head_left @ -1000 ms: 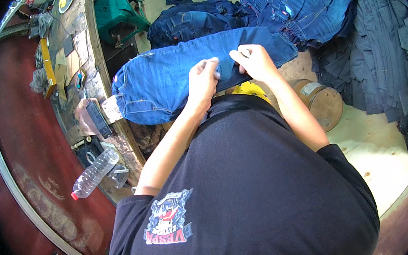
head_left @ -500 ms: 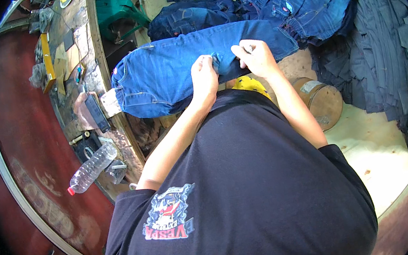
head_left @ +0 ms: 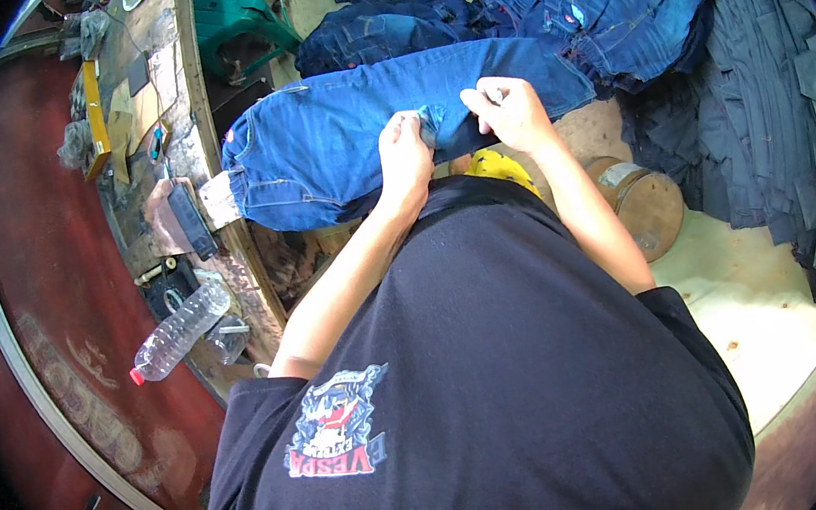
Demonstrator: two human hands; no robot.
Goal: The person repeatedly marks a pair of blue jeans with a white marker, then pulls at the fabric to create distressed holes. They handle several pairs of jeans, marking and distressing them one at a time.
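A pair of blue jeans (head_left: 313, 130) lies stretched crosswise in front of me, waistband to the left and legs to the right. My left hand (head_left: 405, 160) is closed on the near edge of a leg, pinching up a bunched fold of denim. Just to its right is my right hand (head_left: 515, 117), held over the same leg with its fingers curled shut. A small greyish thing shows between those fingers, too little visible to name. Whether the right hand touches the cloth is hard to see.
Piled dark blue jeans (head_left: 601, 1) lie beyond, and grey trousers (head_left: 753, 105) are stacked at right. A worn wooden table (head_left: 184, 99) stands left, with a plastic bottle (head_left: 180, 331) near its edge. A green plastic chair (head_left: 240, 17) and a round brown drum (head_left: 649, 207) are nearby.
My left hand has shifted very slightly left with its fold of denim. The right hand has barely moved, still closed.
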